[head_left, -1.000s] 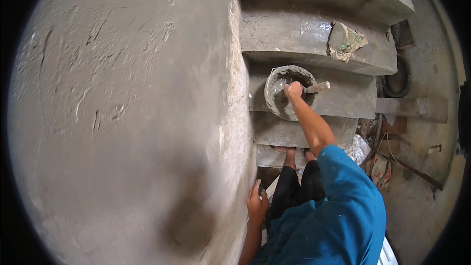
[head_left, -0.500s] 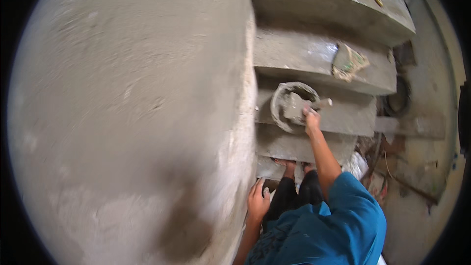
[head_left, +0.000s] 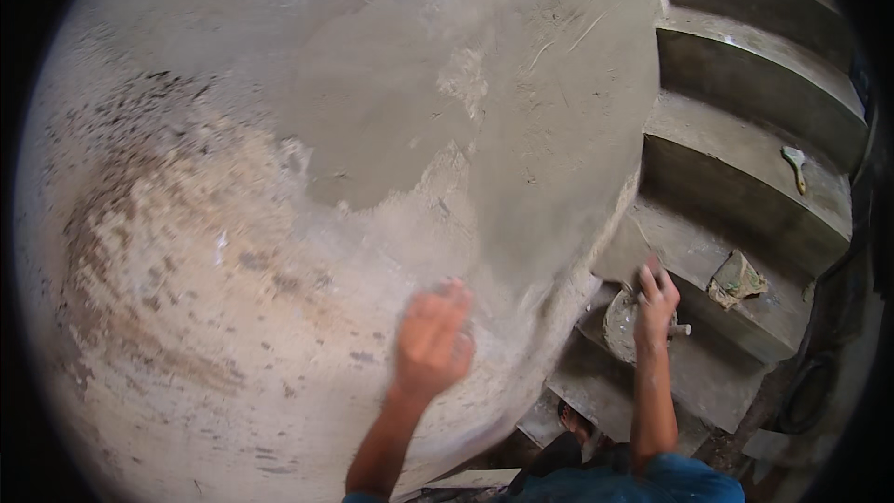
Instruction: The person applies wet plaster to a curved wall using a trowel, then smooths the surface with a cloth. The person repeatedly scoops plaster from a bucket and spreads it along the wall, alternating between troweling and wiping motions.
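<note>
My right hand [head_left: 656, 303] is closed around the handle of a plastering trowel, whose flat grey blade [head_left: 622, 250] is raised beside the edge of the plastered wall [head_left: 559, 130]. Below that hand, a round mortar bucket [head_left: 618, 324] stands on a step, partly hidden by my hand and forearm. A short pale handle [head_left: 682, 330] sticks out past its right side. My left hand [head_left: 434, 340], slightly blurred, is held up in front of the wall with its fingers stretched out and nothing in it. I cannot tell whether it touches the surface.
Concrete stairs [head_left: 736, 154] climb along the right of the wall. A brush [head_left: 794, 168] lies on one step, and a crumpled, mortar-stained bag [head_left: 737, 279] on a lower one. Smooth wet plaster meets rough bare wall [head_left: 233, 307] at left. A dark coiled ring [head_left: 808, 396] sits beyond the stairs.
My view has swung left toward the wall. My right hand has lifted the trowel from the bucket toward the wall edge. My left hand has risen from low beside the wall to in front of it.
</note>
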The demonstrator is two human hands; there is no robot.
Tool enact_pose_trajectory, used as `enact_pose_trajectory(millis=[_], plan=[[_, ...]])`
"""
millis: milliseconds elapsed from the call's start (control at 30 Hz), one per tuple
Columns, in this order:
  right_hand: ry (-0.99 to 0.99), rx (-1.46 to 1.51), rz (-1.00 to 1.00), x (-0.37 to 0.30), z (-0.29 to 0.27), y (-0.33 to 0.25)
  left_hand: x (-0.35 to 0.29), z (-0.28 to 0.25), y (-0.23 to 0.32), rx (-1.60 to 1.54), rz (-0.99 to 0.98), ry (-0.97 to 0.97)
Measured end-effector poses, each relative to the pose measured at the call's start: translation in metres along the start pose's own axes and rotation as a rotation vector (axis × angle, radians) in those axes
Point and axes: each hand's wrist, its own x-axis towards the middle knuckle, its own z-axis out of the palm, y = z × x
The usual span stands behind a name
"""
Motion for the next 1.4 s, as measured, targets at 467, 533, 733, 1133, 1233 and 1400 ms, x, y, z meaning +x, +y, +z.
enact_pose_trajectory(millis=[467,533,733,1133,1233,1400], plan=[[-0.154,-0.551,-1.376,-0.053,0.320,-0.192,0.062,-0.111,-0.056,0.601,-0.046,0.242],[-0.206,-0.422,-1.518,-0.066,0.307,-0.182,0.064,-0.113,-0.063,0.617,-0.028,0.288],[-0.001,-0.406,-1.327,-0.004,0.277,-0.215,0.062,-0.105,-0.067,0.592,-0.006,0.306],[-0.316,-0.342,-1.423,-0.054,0.273,-0.186,0.064,-0.105,-0.064,0.595,0.005,0.311],[-0.153,-0.315,-1.446,-0.025,0.278,-0.214,0.063,-0.104,-0.067,0.583,0.009,0.317],[0.060,-0.500,-1.352,0.030,0.313,-0.239,0.062,-0.103,-0.066,0.585,-0.014,0.298]])
